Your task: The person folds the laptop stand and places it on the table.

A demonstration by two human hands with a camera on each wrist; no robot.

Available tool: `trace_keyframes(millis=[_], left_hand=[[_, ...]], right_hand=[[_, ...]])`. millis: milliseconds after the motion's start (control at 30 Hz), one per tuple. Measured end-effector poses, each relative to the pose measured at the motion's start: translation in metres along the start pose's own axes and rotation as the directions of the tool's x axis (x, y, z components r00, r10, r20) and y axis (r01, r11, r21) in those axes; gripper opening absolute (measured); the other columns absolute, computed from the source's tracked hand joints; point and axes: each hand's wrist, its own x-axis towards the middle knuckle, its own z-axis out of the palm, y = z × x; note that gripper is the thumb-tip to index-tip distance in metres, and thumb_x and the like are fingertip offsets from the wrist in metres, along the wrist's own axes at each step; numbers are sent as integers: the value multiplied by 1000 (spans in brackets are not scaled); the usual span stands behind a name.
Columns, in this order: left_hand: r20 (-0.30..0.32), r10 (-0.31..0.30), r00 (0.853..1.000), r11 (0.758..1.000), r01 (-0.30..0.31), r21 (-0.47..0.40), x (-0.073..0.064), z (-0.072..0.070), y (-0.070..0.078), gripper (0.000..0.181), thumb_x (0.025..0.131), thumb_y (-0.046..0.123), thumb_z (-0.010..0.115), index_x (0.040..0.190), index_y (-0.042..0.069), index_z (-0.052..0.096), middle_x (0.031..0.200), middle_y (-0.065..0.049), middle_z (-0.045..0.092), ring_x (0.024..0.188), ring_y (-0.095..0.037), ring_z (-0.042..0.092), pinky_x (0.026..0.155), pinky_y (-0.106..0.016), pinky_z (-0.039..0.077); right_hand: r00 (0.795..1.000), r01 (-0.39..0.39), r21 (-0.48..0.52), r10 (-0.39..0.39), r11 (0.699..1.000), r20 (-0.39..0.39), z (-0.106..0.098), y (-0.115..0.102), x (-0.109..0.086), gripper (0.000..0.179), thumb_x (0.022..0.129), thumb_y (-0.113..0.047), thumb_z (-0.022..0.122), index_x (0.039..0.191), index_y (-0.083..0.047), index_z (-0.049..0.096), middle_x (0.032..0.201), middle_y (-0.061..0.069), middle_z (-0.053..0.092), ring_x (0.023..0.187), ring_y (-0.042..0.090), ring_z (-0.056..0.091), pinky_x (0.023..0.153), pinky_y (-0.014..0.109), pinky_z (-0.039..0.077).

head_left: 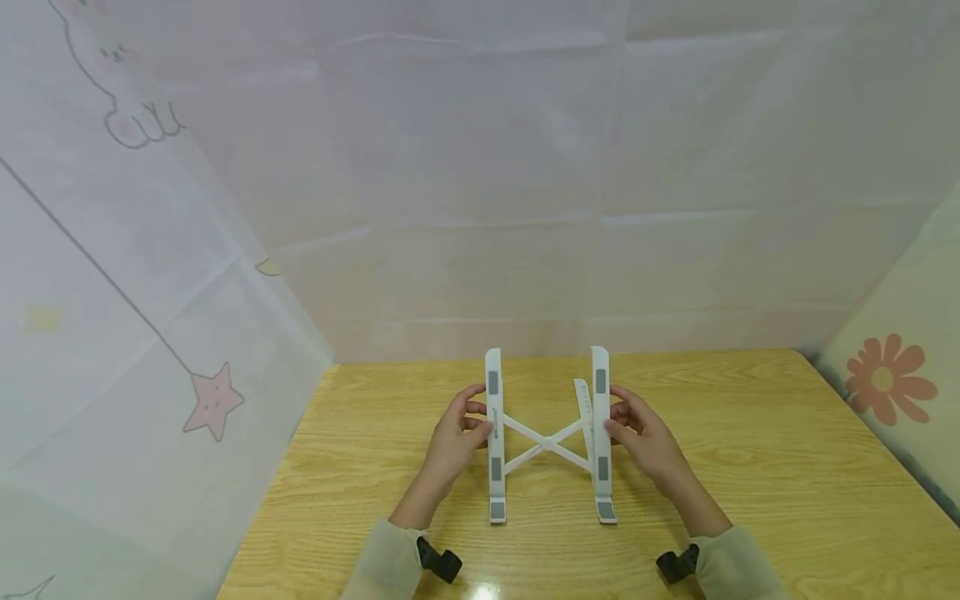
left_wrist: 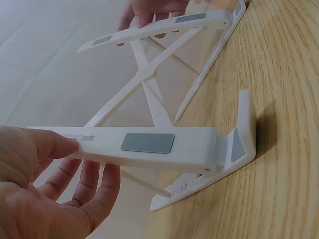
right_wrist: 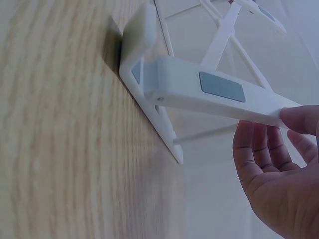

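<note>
A white folding laptop stand (head_left: 546, 443) stands unfolded on the wooden table, its two long arms joined by an X-shaped brace. Grey pads (left_wrist: 148, 143) line the arms, and upturned lips (right_wrist: 139, 37) end them at the near side. My left hand (head_left: 457, 429) grips the left arm, thumb on top and fingers beneath. On the opposite side, my right hand (head_left: 641, 433) holds the right arm the same way. Under each raised arm, a thin support rod (right_wrist: 207, 133) runs down to the base bar (left_wrist: 174, 194) resting on the table.
The wooden table (head_left: 360, 500) reaches back to a pale wall covering (head_left: 480, 208). On the left hanging sheet are a drawn star (head_left: 213, 402) and a cat; a flower (head_left: 885, 379) is on the right. Black wrist cameras (head_left: 442, 562) sit at both sleeves.
</note>
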Motion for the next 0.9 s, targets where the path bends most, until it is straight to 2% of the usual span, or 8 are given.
trace_keyframes(millis=[267, 533, 800, 900], left_hand=[[2, -5, 1000, 1000, 5, 22, -1, -1, 0, 57, 96, 0, 65, 146, 21, 49, 120, -15, 60, 94, -20, 60, 82, -53, 60], [7, 15, 1000, 999, -15, 36, 0, -1, -1, 56, 96, 1, 65, 146, 21, 48, 120, -15, 59, 93, -19, 61, 79, -48, 61], [-7, -12, 1000, 999, 12, 46, -3, 1, 8, 57, 97, -2, 63, 148, 16, 47, 122, -17, 58, 94, -23, 60, 83, -54, 59], [-7, 0, 1000, 998, 0, 56, -1, 1, 1, 57, 97, 1, 65, 148, 20, 47, 123, -15, 58, 95, -23, 60, 82, -51, 60]], right_hand=[[1000, 8, 5, -8, 1000, -9, 2, 0, 0, 57, 102, -7, 59, 154, -7, 38, 116, 20, 56, 97, 15, 59, 83, 38, 60], [1000, -2, -19, 1, 1000, -21, 3, -1, 0, 55, 102, -7, 60, 153, -9, 40, 117, 19, 55, 98, 18, 61, 82, 35, 60], [1000, -6, -27, 6, 1000, -20, 3, -3, 0, 55, 102, -6, 59, 153, -9, 40, 116, 19, 54, 98, 21, 60, 82, 36, 60], [1000, -8, -39, 8, 999, -21, 4, -3, 0, 55, 102, -5, 59, 153, -9, 40, 116, 17, 53, 98, 20, 61, 83, 38, 60]])
